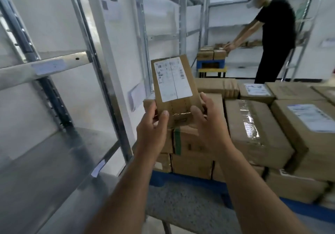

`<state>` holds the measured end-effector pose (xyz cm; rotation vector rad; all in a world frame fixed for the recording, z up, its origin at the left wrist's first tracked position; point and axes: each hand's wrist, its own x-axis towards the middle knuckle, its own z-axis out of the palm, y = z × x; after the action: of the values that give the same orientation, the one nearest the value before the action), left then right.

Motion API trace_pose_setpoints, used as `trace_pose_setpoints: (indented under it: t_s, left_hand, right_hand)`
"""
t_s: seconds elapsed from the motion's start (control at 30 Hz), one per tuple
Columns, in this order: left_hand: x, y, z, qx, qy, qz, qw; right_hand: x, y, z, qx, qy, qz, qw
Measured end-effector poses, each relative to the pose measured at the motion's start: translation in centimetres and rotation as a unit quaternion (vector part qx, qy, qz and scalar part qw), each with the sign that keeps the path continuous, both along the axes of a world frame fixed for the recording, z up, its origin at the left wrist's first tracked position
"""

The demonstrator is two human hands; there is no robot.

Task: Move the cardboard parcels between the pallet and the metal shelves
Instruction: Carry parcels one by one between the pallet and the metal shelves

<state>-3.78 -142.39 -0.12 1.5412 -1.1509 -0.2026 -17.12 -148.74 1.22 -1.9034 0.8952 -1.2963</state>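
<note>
cardboard is filling your grip: you are holding a small cardboard parcel [175, 87] up in front of you with both hands, its white shipping label [172, 78] facing you and its top tilting away. your left hand [152, 132] is gripping the lower left corner, thumb [163, 117] pressing on the front face and the other fingers curling round the left edge. your right hand [208, 125] is clasping the lower right edge, thumb on the front, fingers wrapping behind the right side. the parcel is hanging in the air above the near-left corner of the stacked parcels [253, 128], apart from the shelves.

those brown boxes are sitting in layers on a blue pallet [181, 179] just to your right; several are carrying white labels and shiny clear tape, and one below your hands is showing a green strip [177, 141]. metal shelves [54, 67] are standing close on your left, with grey uprights and a bare lower deck [45, 161] beside your left forearm. further back, another person [275, 34] in black clothing is leaning over a smaller stack of boxes [211, 53] on a blue and yellow stand, beside more shelving along the far wall.
</note>
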Motion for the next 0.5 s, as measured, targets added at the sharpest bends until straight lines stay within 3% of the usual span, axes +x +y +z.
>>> trace_pose_setpoints:
  t_s: [0.23, 0.5]
  left_hand:
    - [-3.9, -6.1, 1.6, -0.009, -0.011, -0.119, 0.993]
    - [-8.8, -11.3, 1.5, 0.051, -0.094, -0.174, 0.979]
  right_hand:
    - [-4.6, -3.0, 0.6, 0.021, 0.014, -0.198, 0.980]
    - [-10.5, -5.1, 0.5, 0.047, 0.031, -0.281, 0.958]
